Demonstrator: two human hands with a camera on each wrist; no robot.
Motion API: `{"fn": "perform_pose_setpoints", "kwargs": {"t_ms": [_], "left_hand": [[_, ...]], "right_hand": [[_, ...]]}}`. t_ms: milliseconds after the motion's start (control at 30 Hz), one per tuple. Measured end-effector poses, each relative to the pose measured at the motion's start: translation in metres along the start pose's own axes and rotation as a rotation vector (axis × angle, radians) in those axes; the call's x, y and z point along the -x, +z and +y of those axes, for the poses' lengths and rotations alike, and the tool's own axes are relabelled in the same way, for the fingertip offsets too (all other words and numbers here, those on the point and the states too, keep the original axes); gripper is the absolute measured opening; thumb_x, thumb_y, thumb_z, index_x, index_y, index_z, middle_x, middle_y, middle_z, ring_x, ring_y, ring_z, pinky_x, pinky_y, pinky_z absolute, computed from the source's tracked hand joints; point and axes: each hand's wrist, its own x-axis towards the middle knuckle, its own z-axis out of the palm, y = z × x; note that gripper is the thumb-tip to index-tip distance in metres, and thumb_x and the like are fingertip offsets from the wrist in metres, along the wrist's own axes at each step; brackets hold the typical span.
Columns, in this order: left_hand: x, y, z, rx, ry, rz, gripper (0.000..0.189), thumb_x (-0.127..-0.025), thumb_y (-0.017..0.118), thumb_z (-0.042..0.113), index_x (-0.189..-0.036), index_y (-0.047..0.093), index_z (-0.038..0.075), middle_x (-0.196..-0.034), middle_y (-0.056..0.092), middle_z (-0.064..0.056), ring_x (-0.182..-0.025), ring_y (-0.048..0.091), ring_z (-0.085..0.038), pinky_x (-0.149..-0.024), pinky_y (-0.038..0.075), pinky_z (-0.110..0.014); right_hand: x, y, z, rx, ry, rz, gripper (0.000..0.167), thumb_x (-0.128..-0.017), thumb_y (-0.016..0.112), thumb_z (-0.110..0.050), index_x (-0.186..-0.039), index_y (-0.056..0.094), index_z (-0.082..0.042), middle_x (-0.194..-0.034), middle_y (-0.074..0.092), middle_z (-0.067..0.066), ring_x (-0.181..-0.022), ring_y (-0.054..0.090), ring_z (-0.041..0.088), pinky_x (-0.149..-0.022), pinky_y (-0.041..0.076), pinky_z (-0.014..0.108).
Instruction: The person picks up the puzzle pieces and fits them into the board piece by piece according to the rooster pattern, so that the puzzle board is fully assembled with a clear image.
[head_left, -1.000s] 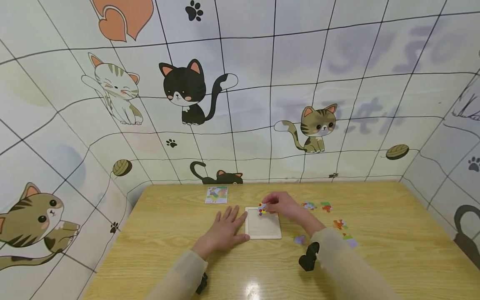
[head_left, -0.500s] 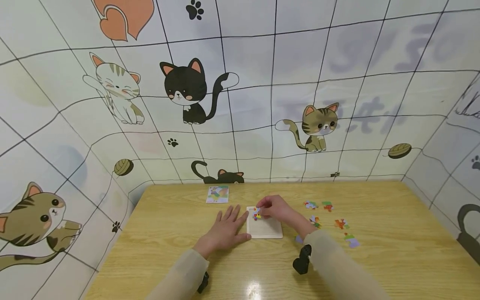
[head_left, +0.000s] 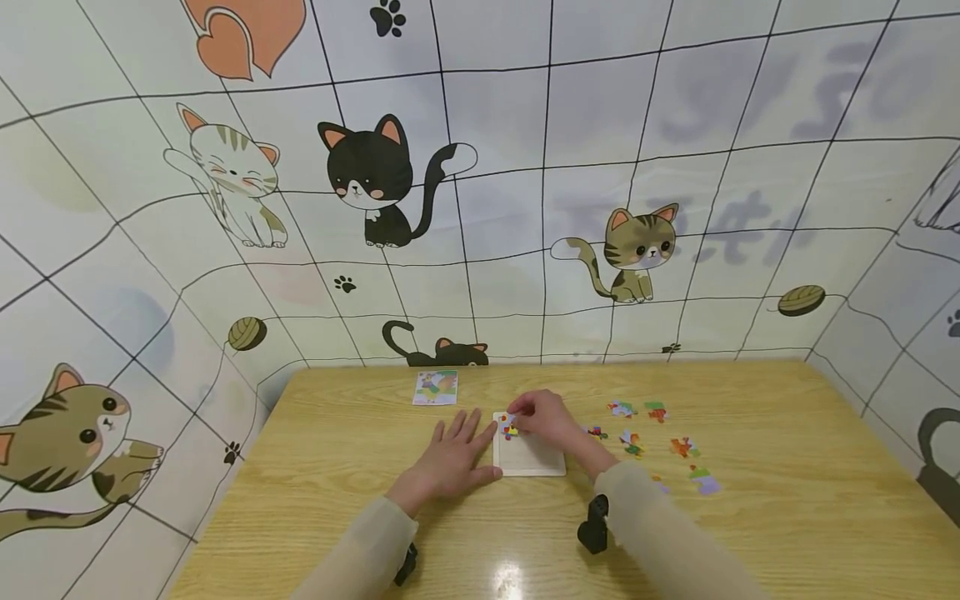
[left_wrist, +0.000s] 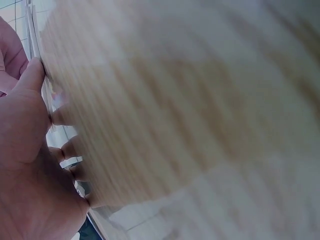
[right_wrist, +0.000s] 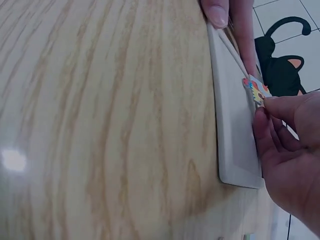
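Note:
A pale, square puzzle tray (head_left: 531,458) with a raised rim lies on the wooden table. My right hand (head_left: 546,419) pinches a colourful jigsaw puzzle piece (head_left: 509,427) between thumb and fingers, at the tray's far left corner. The right wrist view shows this jigsaw puzzle piece (right_wrist: 258,92) tilted close over the tray (right_wrist: 235,125). My left hand (head_left: 450,458) lies with fingers spread on the table, its thumb and index fingertip at the tray's left edge. In the left wrist view my left hand (left_wrist: 30,150) is seen side-on against the tabletop.
Several loose puzzle pieces, among them a green and purple one (head_left: 703,480) and an orange one (head_left: 683,447), lie right of the tray. A printed picture card (head_left: 436,388) lies at the back left. A cat-patterned wall (head_left: 510,275) stands behind the table (head_left: 337,500).
My right hand has moved left and slightly down with the puzzle piece, towards the tray's far left corner. More loose pieces show beside the right forearm. The left hand has stayed in place.

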Motion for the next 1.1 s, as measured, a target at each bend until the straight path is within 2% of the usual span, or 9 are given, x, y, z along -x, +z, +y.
{"fn": "perform_pose_setpoints", "kwargs": {"t_ms": [233, 433, 667, 867, 1100], "left_hand": [[0.003, -0.002, 0.002, 0.004, 0.012, -0.007, 0.076, -0.104, 0.051, 0.055, -0.163, 0.030, 0.012, -0.168, 0.018, -0.021, -0.154, 0.014, -0.044, -0.117, 0.016, -0.067], [0.004, -0.001, 0.000, 0.004, 0.015, -0.016, 0.076, -0.104, 0.050, 0.055, -0.163, 0.028, 0.011, -0.168, 0.016, -0.021, -0.154, 0.012, -0.044, -0.117, 0.015, -0.067], [-0.001, 0.007, -0.006, 0.019, -0.003, -0.044, 0.079, -0.104, 0.045, 0.060, -0.166, 0.020, 0.016, -0.171, 0.006, -0.017, -0.156, 0.002, -0.040, -0.118, 0.007, -0.066], [-0.001, 0.005, -0.005, 0.018, 0.002, -0.031, 0.079, -0.104, 0.045, 0.059, -0.166, 0.020, 0.016, -0.171, 0.007, -0.017, -0.156, 0.003, -0.040, -0.118, 0.008, -0.066], [0.002, 0.000, -0.002, 0.002, 0.015, -0.030, 0.078, -0.105, 0.047, 0.057, -0.165, 0.024, 0.013, -0.169, 0.012, -0.021, -0.155, 0.008, -0.043, -0.117, 0.012, -0.068]], "right_hand": [[0.001, 0.008, 0.001, 0.047, -0.039, 0.030, 0.009, -0.091, 0.072, 0.002, -0.098, 0.076, -0.001, -0.090, 0.071, 0.009, -0.083, 0.061, 0.015, -0.080, 0.054, 0.037], [0.003, 0.014, 0.000, 0.073, -0.060, 0.045, 0.010, -0.092, 0.070, 0.003, -0.099, 0.075, -0.001, -0.094, 0.070, 0.010, -0.084, 0.059, 0.016, -0.079, 0.052, 0.038], [0.003, 0.017, 0.000, 0.100, -0.042, 0.048, 0.012, -0.096, 0.067, 0.002, -0.101, 0.076, -0.004, -0.098, 0.067, 0.008, -0.085, 0.057, 0.016, -0.079, 0.050, 0.038], [0.003, 0.016, 0.002, 0.110, -0.056, 0.056, 0.011, -0.098, 0.067, 0.000, -0.102, 0.076, -0.006, -0.098, 0.067, 0.009, -0.086, 0.058, 0.015, -0.080, 0.051, 0.039], [0.002, 0.018, 0.006, 0.122, -0.088, 0.071, 0.013, -0.096, 0.066, 0.004, -0.100, 0.076, -0.004, -0.094, 0.063, 0.004, -0.084, 0.055, 0.015, -0.077, 0.049, 0.036]]}}
